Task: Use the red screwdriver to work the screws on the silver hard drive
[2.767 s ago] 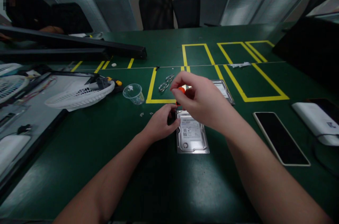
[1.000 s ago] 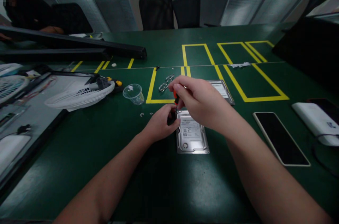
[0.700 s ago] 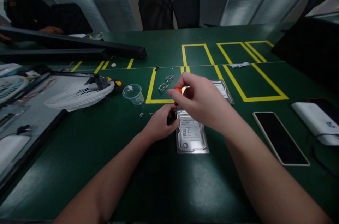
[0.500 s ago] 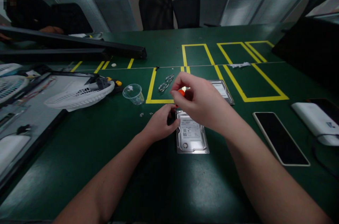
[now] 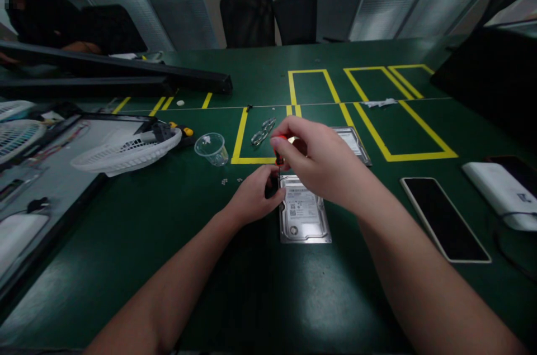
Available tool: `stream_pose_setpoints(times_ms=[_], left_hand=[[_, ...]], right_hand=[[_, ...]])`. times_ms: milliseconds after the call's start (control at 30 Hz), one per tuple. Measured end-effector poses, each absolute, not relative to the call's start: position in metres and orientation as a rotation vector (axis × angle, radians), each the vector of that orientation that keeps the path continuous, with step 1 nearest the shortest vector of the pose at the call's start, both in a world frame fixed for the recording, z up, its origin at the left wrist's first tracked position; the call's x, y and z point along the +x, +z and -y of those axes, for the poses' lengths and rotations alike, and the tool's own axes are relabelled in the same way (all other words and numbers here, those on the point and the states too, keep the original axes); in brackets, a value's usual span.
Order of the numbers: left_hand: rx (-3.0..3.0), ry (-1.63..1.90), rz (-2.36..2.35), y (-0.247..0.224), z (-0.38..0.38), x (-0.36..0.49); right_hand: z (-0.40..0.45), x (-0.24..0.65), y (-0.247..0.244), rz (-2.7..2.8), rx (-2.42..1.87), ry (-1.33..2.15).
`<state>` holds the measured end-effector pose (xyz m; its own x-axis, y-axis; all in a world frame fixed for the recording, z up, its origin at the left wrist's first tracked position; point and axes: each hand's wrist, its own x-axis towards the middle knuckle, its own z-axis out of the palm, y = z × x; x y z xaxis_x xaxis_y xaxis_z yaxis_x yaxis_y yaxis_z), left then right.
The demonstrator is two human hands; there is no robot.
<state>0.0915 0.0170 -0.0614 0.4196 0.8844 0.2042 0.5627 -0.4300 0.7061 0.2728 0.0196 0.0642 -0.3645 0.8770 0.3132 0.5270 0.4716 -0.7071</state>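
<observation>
A silver hard drive [image 5: 304, 212] lies label up on the green table before me. My left hand [image 5: 258, 193] grips its upper left corner, with the thumb on the edge and the fingers curled at the far side. Above that corner, my right hand [image 5: 310, 151] pinches a small red and black screwdriver [image 5: 279, 158], held nearly upright. Its thin shaft points down at the drive's corner beside my left fingertips; the exact contact of the tip is too small to tell. Tiny screws [image 5: 224, 181] lie left of my left hand, near a clear plastic cup [image 5: 211, 148].
Behind my right hand lies a second hard drive [image 5: 351, 142]. A phone [image 5: 444, 218] and a white power bank [image 5: 501, 193] are on the right. Left stand a grey panel [image 5: 84, 176] and a white fan grille [image 5: 130, 151]. A person [image 5: 50, 19] sits far left behind black bars [image 5: 126, 67].
My right fingers have shifted around the screwdriver handle, so its red and black side now shows between thumb and finger. My left hand and the hard drive have stayed in place.
</observation>
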Motion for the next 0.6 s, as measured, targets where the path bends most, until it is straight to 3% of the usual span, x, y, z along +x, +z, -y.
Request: stream_pose_setpoints(times_ms=[600], left_hand=[[2.168,0.78,-1.209,-0.063,-0.0175,0.0909]], right_hand=[[-0.019,0.271,0.0625,2.075,-1.094,0.732]])
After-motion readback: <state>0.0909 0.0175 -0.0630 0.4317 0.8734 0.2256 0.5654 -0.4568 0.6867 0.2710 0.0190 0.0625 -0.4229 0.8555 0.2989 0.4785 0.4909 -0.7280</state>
